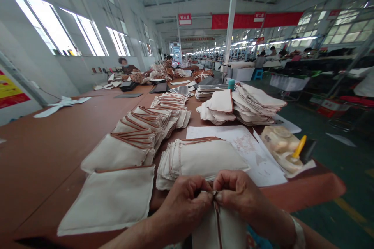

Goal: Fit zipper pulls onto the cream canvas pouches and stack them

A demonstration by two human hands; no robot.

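Observation:
My left hand (187, 198) and my right hand (241, 194) meet at the bottom centre, each pinching the top of a cream fabric piece (233, 227) with a brown seam down its middle. The fingertips nearly touch at the seam's upper end. The lower part of the piece runs out of the frame. Just beyond my hands lies a stack of cream pieces (209, 157) with brown edging. To the left, one flat cream piece (108, 198) lies near the table's front edge, below a long overlapping row of similar pieces (119, 151).
The brown table (43, 155) extends far back. White paper (242, 148) lies right of centre, with piled cream panels (257, 103) behind it. A plastic container (280, 140) and a yellow-handled tool (299, 147) sit near the right edge. People work in the background.

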